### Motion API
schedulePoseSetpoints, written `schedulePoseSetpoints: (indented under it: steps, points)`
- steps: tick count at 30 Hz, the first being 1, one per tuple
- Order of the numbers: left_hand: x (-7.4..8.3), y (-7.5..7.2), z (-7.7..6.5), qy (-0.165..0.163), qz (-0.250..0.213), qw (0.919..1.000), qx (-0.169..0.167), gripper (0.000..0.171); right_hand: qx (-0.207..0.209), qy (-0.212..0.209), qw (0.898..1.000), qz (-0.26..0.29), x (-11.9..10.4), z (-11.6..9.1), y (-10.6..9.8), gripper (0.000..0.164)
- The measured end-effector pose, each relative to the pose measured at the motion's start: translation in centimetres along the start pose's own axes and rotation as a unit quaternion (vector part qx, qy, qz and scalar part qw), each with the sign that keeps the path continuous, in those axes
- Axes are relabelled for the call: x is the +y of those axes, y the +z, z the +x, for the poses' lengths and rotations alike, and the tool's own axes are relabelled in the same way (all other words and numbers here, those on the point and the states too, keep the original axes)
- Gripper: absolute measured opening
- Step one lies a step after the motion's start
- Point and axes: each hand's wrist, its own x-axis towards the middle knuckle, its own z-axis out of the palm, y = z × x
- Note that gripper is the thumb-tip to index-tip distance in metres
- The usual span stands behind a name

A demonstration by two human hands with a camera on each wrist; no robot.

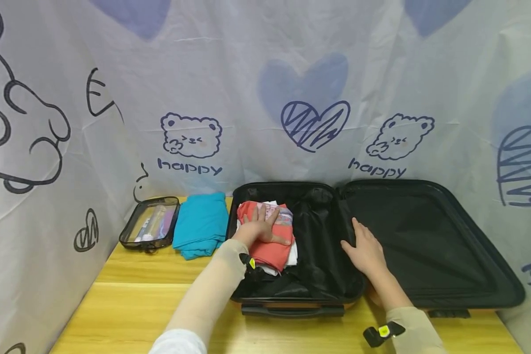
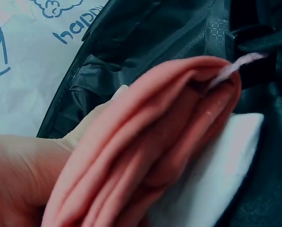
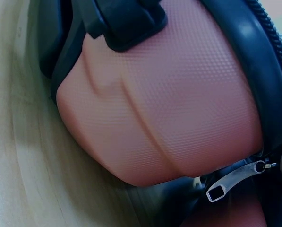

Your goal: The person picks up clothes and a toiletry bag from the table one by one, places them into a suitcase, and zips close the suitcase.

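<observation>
An open suitcase (image 1: 320, 246) with black lining lies on the table, and its outer shell (image 3: 178, 99) looks salmon pink in the right wrist view. My left hand (image 1: 260, 231) presses with spread fingers on a folded red garment (image 1: 272, 253) in the left part of the case. White cloth (image 2: 216, 179) peeks out from under the red folds, and a thin pale cord (image 2: 240, 66) comes out of them. My right hand (image 1: 366, 251) rests on the case's inner edge, where the two halves meet, with its thumb apart from the fingers.
Left of the suitcase lies folded turquoise cloth (image 1: 201, 223). Beside it sits a see-through zip pouch (image 1: 152, 223) with tube-like items inside. The lid half (image 1: 425, 241) lies flat to the right. A metal zipper pull (image 3: 237, 179) hangs at the case's corner. Printed fabric (image 1: 256, 98) hangs behind the table.
</observation>
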Motion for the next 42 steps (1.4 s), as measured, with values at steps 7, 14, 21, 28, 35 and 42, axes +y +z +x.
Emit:
schedulePoseSetpoints:
  steps: [7, 14, 21, 28, 35, 42]
  points:
    - [0.3, -0.6, -1.4, 0.023, -0.005, 0.9996, 0.013, 0.108, -0.001, 0.003, 1.000, -0.001, 0.0, 0.0, 0.2, 0.077]
    - [0.4, -1.8, -3.0, 0.076, 0.011, 0.9949, 0.065, 0.093, 0.001, 0.003, 1.000, -0.004, -0.1, -0.1, 0.1, 0.077]
    - [-0.1, -2.9, -3.2, 0.099, -0.016, 0.9736, 0.205, 0.076, 0.002, 0.001, 1.000, -0.005, -0.1, 0.0, 0.1, 0.077]
    - [-0.5, -4.3, -4.3, 0.084, -0.039, 0.9371, 0.337, 0.057, -0.001, 0.002, 1.000, -0.006, 0.0, -0.1, 0.2, 0.077]
    - [-1.6, -5.8, -5.9, 0.107, -0.064, 0.8808, 0.457, 0.043, 0.000, 0.004, 1.000, -0.006, 0.0, 0.1, 0.2, 0.077]
    - [-2.6, -7.2, -8.4, 0.129, -0.093, 0.8332, 0.530, 0.032, 0.000, 0.006, 1.000, -0.004, 0.0, 0.2, 0.2, 0.077]
